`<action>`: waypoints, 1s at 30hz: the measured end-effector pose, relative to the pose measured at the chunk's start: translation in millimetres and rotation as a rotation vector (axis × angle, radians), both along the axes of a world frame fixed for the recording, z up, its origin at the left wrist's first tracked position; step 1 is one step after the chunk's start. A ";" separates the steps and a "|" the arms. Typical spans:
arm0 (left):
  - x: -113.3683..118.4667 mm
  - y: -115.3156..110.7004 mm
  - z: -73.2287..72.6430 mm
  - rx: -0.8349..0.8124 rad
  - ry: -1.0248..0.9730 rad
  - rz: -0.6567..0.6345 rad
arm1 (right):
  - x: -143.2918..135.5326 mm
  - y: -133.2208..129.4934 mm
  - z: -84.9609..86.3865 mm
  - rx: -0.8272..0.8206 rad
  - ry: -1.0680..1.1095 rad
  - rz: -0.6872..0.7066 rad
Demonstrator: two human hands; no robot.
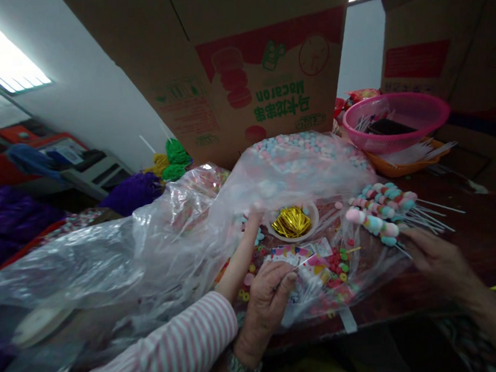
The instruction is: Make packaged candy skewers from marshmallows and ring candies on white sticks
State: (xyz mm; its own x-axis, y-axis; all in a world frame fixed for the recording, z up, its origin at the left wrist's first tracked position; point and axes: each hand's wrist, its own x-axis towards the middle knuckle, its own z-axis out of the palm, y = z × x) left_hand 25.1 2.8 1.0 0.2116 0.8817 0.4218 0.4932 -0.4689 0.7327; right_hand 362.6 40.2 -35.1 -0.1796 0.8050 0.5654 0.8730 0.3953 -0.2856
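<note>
Biggest first: cardboard box (240, 67) with upside-down print, standing behind your reddish counter (481, 203). In front of it, a clear plastic bag (298, 174) full of pink and blue candies; its loose film spreads left. Pink basket (432, 113) at right, over an orange tray (399, 168). Someone else's striped sleeve (178, 344) crosses your left forearm, that person's bare arm (240, 260) reaching to the bag's edge. Likely trouble: if either of you shifts, the arms knock and your grip jolts.

Your left hand (268, 292), watch on the wrist, has thumb and fingers pinched together on a thin strip (306, 261), stick or tie, too fine to say. Loose pinch would let it slip among the scraps below. Your right hand (437, 255) is blurred; fingers are right at the bare stick of the nearest candy skewer (374, 226), but you can't tell whether they're clamped.

White bowl (316, 225) sits ahead of your left hand, gold ties (292, 222) inside; a tug on the film could tip it. That nearest skewer lies at the near side of the skewer bundle (387, 196), right of the bowl. Dragging it could snag neighbouring sticks or roll the bundle. Smallest: ring candies (342, 267), loose, easily scattered by a sleeve.
</note>
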 end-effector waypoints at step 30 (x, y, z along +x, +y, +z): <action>18.6 -18.0 16.2 -0.162 0.391 -0.194 | -30.5 -48.5 47.7 -0.014 -0.198 0.479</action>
